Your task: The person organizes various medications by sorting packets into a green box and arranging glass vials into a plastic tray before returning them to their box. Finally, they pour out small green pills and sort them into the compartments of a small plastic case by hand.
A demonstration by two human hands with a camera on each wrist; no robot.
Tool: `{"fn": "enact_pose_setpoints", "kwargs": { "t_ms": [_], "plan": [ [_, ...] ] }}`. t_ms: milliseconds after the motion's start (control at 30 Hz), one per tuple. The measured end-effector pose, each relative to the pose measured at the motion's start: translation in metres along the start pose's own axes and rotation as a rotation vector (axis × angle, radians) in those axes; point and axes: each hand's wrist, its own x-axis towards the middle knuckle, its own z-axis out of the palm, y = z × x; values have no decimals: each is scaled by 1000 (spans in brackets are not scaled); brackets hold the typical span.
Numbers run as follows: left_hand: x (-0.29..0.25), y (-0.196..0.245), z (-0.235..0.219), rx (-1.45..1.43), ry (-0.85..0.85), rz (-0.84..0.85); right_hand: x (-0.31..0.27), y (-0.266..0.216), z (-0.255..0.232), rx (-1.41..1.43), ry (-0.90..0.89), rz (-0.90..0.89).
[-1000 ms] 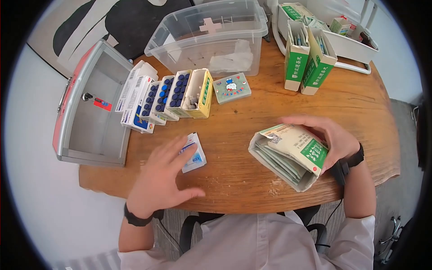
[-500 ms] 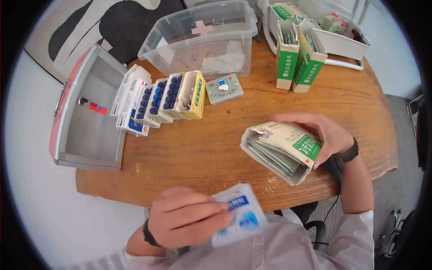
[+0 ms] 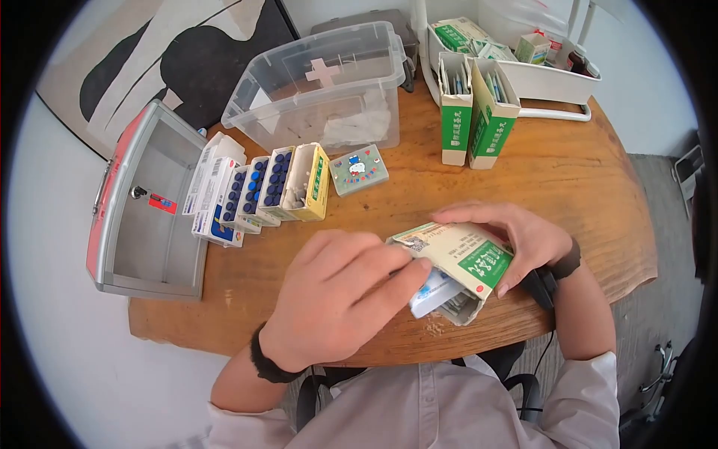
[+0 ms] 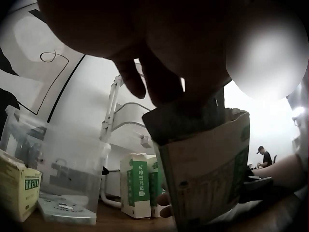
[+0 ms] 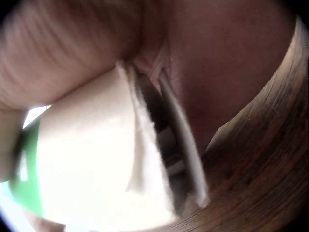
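Observation:
In the head view my right hand (image 3: 527, 236) grips a cream-and-green cardboard medicine box (image 3: 449, 251) over the table's front half, its open mouth tilted toward my left hand. Several flat packets show inside that mouth. My left hand (image 3: 336, 307) pinches a white-and-blue sachet (image 3: 435, 293), which is partly inside the opening. The left wrist view has the sachet (image 4: 186, 121) at the top of the box (image 4: 203, 169), below darkened fingers. Close up in the right wrist view, the box (image 5: 91, 154) lies against my right palm (image 5: 222, 53), its near end gaping.
Boxes of blue-capped vials (image 3: 277, 176) stand at the left beside a glass-fronted metal case (image 3: 153, 232). Behind are a clear plastic bin (image 3: 262, 127) and a small patterned case (image 3: 359, 170). Two green boxes (image 3: 456, 127) stand before a white rack (image 3: 553, 82).
My left hand has picked the sachet up off the table, carried it rightward past the table's front edge, and brought it into the box's mouth. My right hand has kept its grip on the box.

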Motion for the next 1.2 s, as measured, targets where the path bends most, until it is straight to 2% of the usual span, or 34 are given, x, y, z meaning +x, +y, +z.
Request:
{"fn": "enact_pose_setpoints", "kwargs": {
  "t_ms": [67, 100, 167, 267, 400, 467, 500, 567, 633, 733, 800, 867, 933, 1067, 1200],
  "plan": [
    [4, 2, 0, -41, 5, -97, -1, -1, 1, -1, 12, 5],
    [2, 2, -2, -41, 6, -92, -1, -1, 1, -4, 16, 3],
    [-5, 1, -6, -269, -24, -160, -1, -1, 1, -3, 48, 2],
    [-1, -4, 8, -216, -88, -87, 0, 0, 4, 18, 64, -2],
    [7, -6, 1, -163, -133, -50, 2, 1, 4, -6, 76, -36],
    [6, -1, -1, -182, 5, -60, 3, 2, 4, -145, 118, -83],
    [9, 5, -4, -179, 8, -52, 4, 2, 6, -150, 122, -87],
    [17, 22, -9, -267, -136, -208, 7, 2, 13, -256, 226, -112],
    [22, 22, 7, -235, -103, -206, 13, 12, 16, -274, 260, -150],
    [26, 11, 22, -186, -45, -210, 15, 14, 20, -250, 329, -170],
    [30, 1, 20, -75, 9, -193, 12, 8, 18, -457, 350, -120],
    [35, -13, 14, -38, -23, -236, 13, 14, 17, -499, 384, -157],
    [38, -30, 18, -4, -18, -234, 13, 17, 18, -466, 492, -1],
    [51, -44, 31, 32, 1, -225, 11, 9, 14, -453, 423, 47],
    [65, -54, 43, 24, 11, -233, 10, 14, 10, -538, 413, 8]
  ]
}}
